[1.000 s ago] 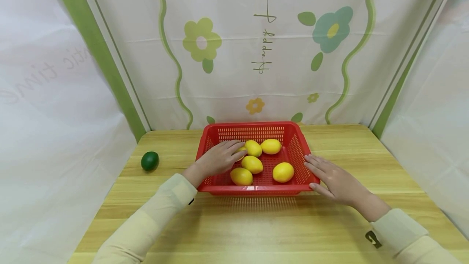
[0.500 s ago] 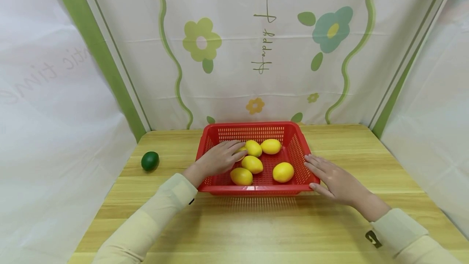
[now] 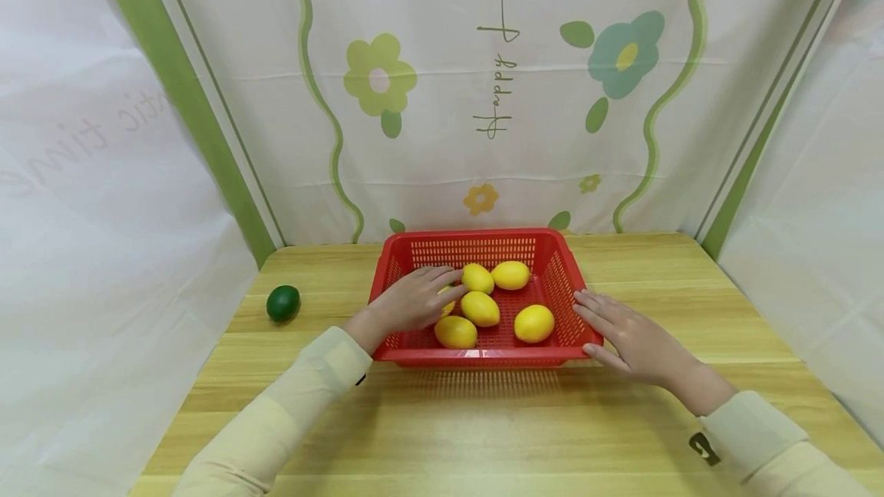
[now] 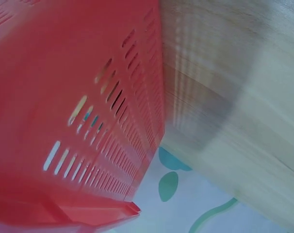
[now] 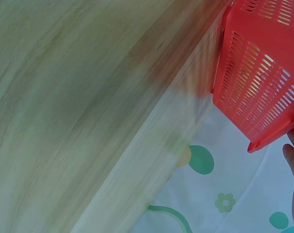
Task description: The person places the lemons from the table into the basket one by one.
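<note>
In the head view a red plastic basket (image 3: 470, 353) with slotted walls holds several yellow lemons, among them a front lemon (image 3: 456, 333), a middle lemon (image 3: 480, 308) and a right lemon (image 3: 534, 324). My left hand (image 3: 417, 299) reaches over the left side into the basket, its fingers bent over a lemon (image 3: 446, 304) that is mostly hidden beneath them. On the basket's right rim rests my right hand (image 3: 635, 337), fingers fairly straight and thumb apart near the front corner. The right wrist view shows part of that hand's fingers (image 5: 293, 158) beside the rim.
A dark green oval fruit (image 3: 283, 304) lies left of the basket on the wooden table (image 3: 483, 428). Behind the table hangs a white cloth (image 3: 442, 152) printed with flowers, and more cloth encloses both sides.
The lemon under my left hand has shifted slightly toward the front, and the middle lemon has been nudged a little right. My right hand stays on the rim.
</note>
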`<move>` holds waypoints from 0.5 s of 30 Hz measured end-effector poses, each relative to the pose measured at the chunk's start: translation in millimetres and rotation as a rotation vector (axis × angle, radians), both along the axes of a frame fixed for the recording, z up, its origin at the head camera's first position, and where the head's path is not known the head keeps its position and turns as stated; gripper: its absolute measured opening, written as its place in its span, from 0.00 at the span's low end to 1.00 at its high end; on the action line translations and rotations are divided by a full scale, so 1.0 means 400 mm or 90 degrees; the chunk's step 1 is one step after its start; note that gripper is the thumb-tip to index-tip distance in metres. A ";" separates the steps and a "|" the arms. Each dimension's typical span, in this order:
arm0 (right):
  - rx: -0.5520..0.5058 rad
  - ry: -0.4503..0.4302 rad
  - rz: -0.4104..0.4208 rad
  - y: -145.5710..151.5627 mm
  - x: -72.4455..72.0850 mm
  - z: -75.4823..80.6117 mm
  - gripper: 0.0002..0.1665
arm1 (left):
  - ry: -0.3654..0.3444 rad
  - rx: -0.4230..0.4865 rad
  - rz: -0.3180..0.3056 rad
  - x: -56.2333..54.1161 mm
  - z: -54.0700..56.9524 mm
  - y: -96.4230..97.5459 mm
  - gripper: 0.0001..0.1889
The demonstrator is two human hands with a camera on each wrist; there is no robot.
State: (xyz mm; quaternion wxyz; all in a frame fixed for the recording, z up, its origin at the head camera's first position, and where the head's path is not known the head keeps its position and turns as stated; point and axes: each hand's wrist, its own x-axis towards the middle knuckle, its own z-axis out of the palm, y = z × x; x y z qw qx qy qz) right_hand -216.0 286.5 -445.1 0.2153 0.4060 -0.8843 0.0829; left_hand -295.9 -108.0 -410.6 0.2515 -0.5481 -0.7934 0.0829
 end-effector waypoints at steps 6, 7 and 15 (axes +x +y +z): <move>0.004 0.000 -0.002 0.000 -0.001 0.000 0.39 | -0.020 0.003 0.019 0.003 0.006 -0.005 0.24; 0.004 0.000 -0.002 0.000 -0.001 0.000 0.39 | -0.024 0.001 0.022 0.004 0.007 -0.007 0.24; 0.004 -0.002 -0.005 -0.003 0.001 0.001 0.39 | -0.039 0.011 0.032 0.005 0.010 -0.013 0.24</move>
